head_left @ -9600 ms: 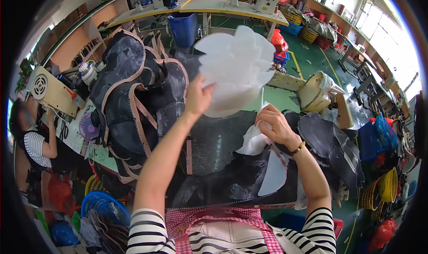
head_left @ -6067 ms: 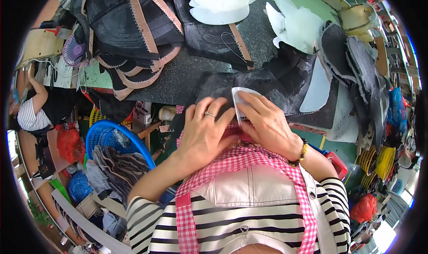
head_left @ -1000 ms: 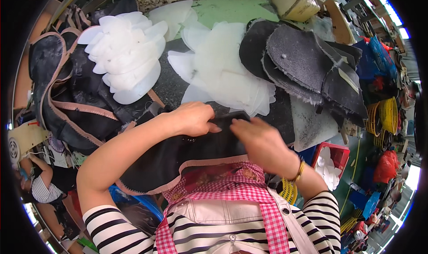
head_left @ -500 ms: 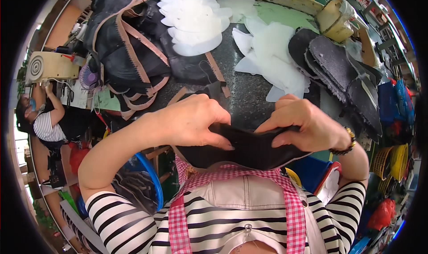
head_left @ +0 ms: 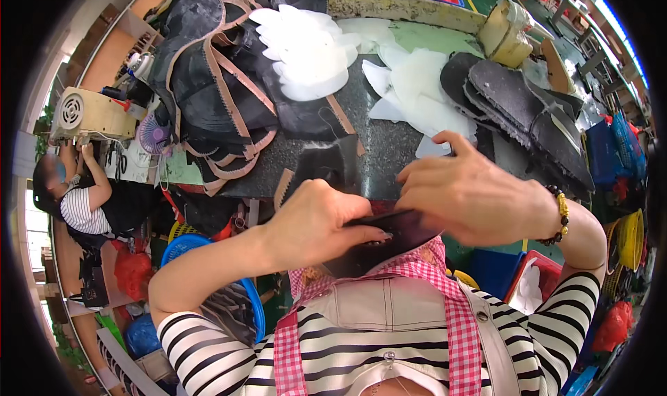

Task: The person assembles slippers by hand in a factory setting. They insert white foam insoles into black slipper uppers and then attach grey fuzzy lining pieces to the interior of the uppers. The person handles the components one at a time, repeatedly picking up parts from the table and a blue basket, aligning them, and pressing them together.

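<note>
My left hand (head_left: 316,222) is closed on a dark, flexible shoe-upper-like piece (head_left: 379,246), the thumb lying along its upper edge. The piece is held in front of my checked apron, folded or seen nearly edge-on. At its right end is my right hand (head_left: 479,194), slightly blurred, with its fingers apart. Its thumb is partly hidden, and whether it touches the piece is unclear. Just beyond my left hand, another black piece (head_left: 326,163) lies at the bench's near edge.
Black pieces with brown zigzag-edged strips (head_left: 208,97) are heaped on the left of the bench. White thin shapes (head_left: 306,55) lie mid-bench, dark sole-shaped pieces (head_left: 507,90) to the right. A blue-rimmed basket (head_left: 257,306) stands below left. Another person (head_left: 83,201) sits at far left by a machine.
My right hand has loosened from the dark piece and risen, fingers spreading. The piece, earlier stretched wide between both hands, now looks narrower and stays in my left hand.
</note>
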The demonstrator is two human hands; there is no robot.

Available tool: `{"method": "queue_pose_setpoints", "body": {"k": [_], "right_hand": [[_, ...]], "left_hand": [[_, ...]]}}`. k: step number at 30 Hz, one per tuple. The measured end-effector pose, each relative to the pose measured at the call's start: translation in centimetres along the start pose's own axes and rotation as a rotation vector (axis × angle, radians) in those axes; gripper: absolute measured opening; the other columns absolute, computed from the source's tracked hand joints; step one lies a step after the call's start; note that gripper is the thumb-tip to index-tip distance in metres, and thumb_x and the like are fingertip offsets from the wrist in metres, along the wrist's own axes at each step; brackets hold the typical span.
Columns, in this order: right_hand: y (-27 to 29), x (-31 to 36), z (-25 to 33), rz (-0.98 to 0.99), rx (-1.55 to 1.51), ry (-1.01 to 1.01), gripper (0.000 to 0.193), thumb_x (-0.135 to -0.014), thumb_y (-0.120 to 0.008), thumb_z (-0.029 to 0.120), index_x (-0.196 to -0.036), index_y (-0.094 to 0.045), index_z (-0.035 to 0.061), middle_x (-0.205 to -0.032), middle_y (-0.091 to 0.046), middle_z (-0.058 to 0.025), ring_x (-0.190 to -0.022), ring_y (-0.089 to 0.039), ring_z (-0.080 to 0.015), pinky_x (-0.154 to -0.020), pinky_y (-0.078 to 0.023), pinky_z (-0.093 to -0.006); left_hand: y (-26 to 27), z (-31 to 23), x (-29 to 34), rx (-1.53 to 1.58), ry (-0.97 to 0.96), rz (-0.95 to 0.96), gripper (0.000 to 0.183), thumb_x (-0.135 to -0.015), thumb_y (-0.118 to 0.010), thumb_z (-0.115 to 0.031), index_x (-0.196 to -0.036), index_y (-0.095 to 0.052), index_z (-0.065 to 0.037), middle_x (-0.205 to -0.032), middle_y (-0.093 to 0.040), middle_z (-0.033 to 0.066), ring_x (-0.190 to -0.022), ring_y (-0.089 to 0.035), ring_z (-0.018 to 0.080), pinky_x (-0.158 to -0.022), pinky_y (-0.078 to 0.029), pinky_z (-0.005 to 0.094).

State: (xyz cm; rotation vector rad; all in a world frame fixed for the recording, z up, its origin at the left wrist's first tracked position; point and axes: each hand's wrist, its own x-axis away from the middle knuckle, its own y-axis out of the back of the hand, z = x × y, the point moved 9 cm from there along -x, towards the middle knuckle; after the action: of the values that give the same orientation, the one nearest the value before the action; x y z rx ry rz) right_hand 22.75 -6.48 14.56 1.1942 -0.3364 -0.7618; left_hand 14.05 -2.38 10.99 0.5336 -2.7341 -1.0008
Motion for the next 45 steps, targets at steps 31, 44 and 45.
{"method": "queue_pose_setpoints", "body": {"k": [31,44,45], "right_hand": [[3.3,-6.1,-1.9,-0.06,-0.045,0.244,0.023,-0.068,-0.078,0.013,-0.085,-0.065,0.0058,-0.085,-0.062,-0.0066,-0.094,-0.061,-0.024,-0.106,-0.031,-0.0513],[5.3,-4.1,-2.4,-0.281,-0.474,0.361,0.034,-0.058,-0.085,0.026,-0.07,-0.059,0.0066,-0.086,-0.066,0.0001,-0.101,-0.057,-0.0249,-0.093,-0.035,-0.0421],[5.5,-4.0,-2.6,-0.289,-0.501,0.368,0.034,-0.058,-0.085,0.026,-0.069,-0.059,0.0068,-0.084,-0.066,0.0005,-0.1,-0.057,-0.0246,-0.092,-0.035,-0.0419]], "left_hand": [[5.9,-0.4,-0.5,-0.51,0.213,-0.065,0.036,-0.077,-0.073,-0.038,-0.064,-0.066,-0.005,-0.049,-0.057,0.012,-0.054,-0.061,0.0374,-0.083,-0.047,0.057],[4.2,4.2,0.2,1.031,-0.029,-0.018,0.058,-0.083,-0.063,-0.011,-0.134,-0.039,0.002,-0.097,-0.064,0.0047,-0.093,-0.06,0.0098,-0.072,-0.044,0.0193],[4.2,5.2,0.4,1.0,-0.062,-0.047,0.057,-0.084,-0.062,-0.011,-0.134,-0.039,0.001,-0.098,-0.065,0.0053,-0.091,-0.06,0.0098,-0.071,-0.043,0.0187]]}}
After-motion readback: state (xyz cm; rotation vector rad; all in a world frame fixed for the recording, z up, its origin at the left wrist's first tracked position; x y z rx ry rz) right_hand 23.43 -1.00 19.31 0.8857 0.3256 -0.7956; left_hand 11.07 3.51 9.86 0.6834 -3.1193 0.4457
